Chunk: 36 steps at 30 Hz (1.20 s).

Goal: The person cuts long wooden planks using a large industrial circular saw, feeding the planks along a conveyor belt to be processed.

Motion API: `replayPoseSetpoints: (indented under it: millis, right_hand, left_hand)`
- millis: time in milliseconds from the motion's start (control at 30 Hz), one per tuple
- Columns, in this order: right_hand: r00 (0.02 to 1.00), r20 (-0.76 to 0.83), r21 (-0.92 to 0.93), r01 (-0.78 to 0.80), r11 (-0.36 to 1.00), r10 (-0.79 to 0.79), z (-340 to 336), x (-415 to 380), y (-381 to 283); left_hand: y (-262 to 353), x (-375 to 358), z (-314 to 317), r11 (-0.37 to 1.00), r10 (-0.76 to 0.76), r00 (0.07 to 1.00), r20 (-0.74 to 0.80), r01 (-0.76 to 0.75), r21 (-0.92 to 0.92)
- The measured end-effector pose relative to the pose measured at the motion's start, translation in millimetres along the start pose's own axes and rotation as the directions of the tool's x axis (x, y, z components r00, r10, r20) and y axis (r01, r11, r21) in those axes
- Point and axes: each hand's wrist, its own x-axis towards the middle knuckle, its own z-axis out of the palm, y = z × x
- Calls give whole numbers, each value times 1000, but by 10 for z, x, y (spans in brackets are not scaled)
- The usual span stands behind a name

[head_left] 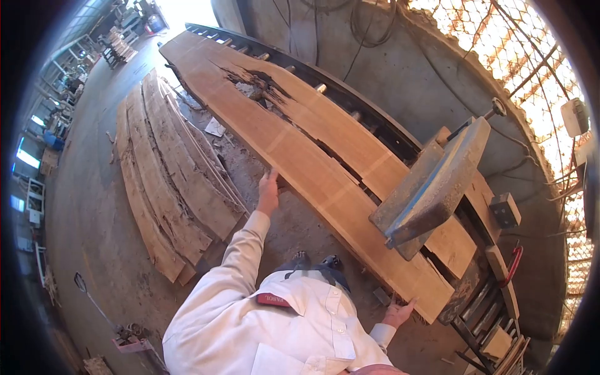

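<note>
A long wooden slab (300, 147) with a dark rotten split near its far part lies on a roller bed (350, 103) along the wall. My left hand (269, 190) is stretched out in a white sleeve and grips the slab's near edge, thumb on top. By the slab's close end my right hand (397, 312) has its fingers spread, touching or just under the corner. A grey-blue metal saw housing (431, 187) sits across the slab between the two hands. My shoes (315, 260) stand on the dusty floor beside the slab.
A pile of curved bark-edged offcuts (169, 181) lies on the concrete floor to the left. A switch box (505, 209) and a red handle (514, 265) are at the right of the machine. Cables hang on the wall (400, 62). Far workshop clutter (119, 44) is at top left.
</note>
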Motion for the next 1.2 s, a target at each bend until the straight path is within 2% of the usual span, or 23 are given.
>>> replayPoseSetpoints:
  millis: [33, 133, 200, 267, 333, 400, 467, 567, 600, 633, 667, 700, 767, 833, 867, 900, 967, 1000, 1100, 1200]
  right_hand:
    - [1000, -10, 12, -18, 1000, 18, 62, -13, -46]
    - [999, 34, -21, 0, 1000, 1, 184, 42, -195]
    - [998, -37, -145, 52, 988, -58, 419, -7, -383]
    - [995, -17, -208, 93, 974, -98, 456, 54, -394]
    - [987, 113, -200, 137, 970, -116, 297, 258, -299]
    - [997, 5, -452, 71, 889, -77, 318, 174, -237]
    - [990, -94, -678, 15, 734, -107, 330, 134, -243]
    - [979, -151, -593, 20, 805, -136, 345, 134, -154]
    - [966, -179, -584, 48, 810, -187, 385, 126, -96]
    - [950, -200, -580, 81, 810, -239, 465, 155, -24]
    - [932, -220, -579, 112, 807, -288, 469, 282, 59]
    - [905, -156, -628, 219, 747, -396, 377, 559, 168]
    - [816, -23, -703, 397, 589, -578, 102, 1151, 329]
    - [823, -59, -738, 346, 580, -565, 71, 1275, 298]
    - [837, -100, -684, 335, 648, -538, 155, 1237, 295]
    - [849, -141, -624, 323, 712, -509, 276, 1153, 294]
    - [897, -235, -299, 300, 906, -374, 500, 1092, 269]
    - [893, -184, -319, 340, 885, -410, 644, 1141, 284]
    - [865, -86, -386, 428, 817, -494, 112, 1526, 316]
    - [901, -355, -199, 190, 961, -251, 1043, 544, 342]
  left_hand:
    - [33, 72, 69, 995, 42, 997, -59, -36, 90]
    - [132, 92, 201, 992, 32, 999, -27, -28, 119]
    - [219, 61, 373, 991, 12, 1000, 13, -13, 131]
    - [215, 79, 401, 984, -20, 999, 50, 11, 178]
    - [180, 150, 308, 970, -47, 995, 85, 25, 244]
    - [219, 268, 121, 947, -171, 976, 137, 124, 296]
    - [300, 376, -58, 918, -277, 928, 249, 179, 354]
    - [536, 641, -306, 808, -428, 889, 164, 295, 511]
    - [502, 847, -482, 710, -165, 986, 22, 103, 697]
    - [425, 1055, -626, 527, 145, 988, -58, -28, 849]
    - [562, 1133, -613, 622, 327, 934, -142, -100, 776]
    - [741, 1235, -605, 689, 480, 841, -250, -185, 700]
    - [783, 1814, -744, 652, 694, 652, -306, -389, 651]
    - [839, 2424, -715, 662, 730, 568, -380, -452, 597]
    - [865, 2623, -676, 663, 743, 521, -420, -485, 571]
    - [889, 2669, -646, 671, 731, 543, -415, -457, 584]
    - [922, 2677, -567, 679, 709, 579, -403, -407, 611]
    - [976, 2701, -523, 702, 693, 591, -412, -424, 572]
    - [1034, 2630, -536, 739, 651, 649, -394, -422, 526]
    - [1147, 2775, -319, 728, 643, 669, -373, -384, 568]
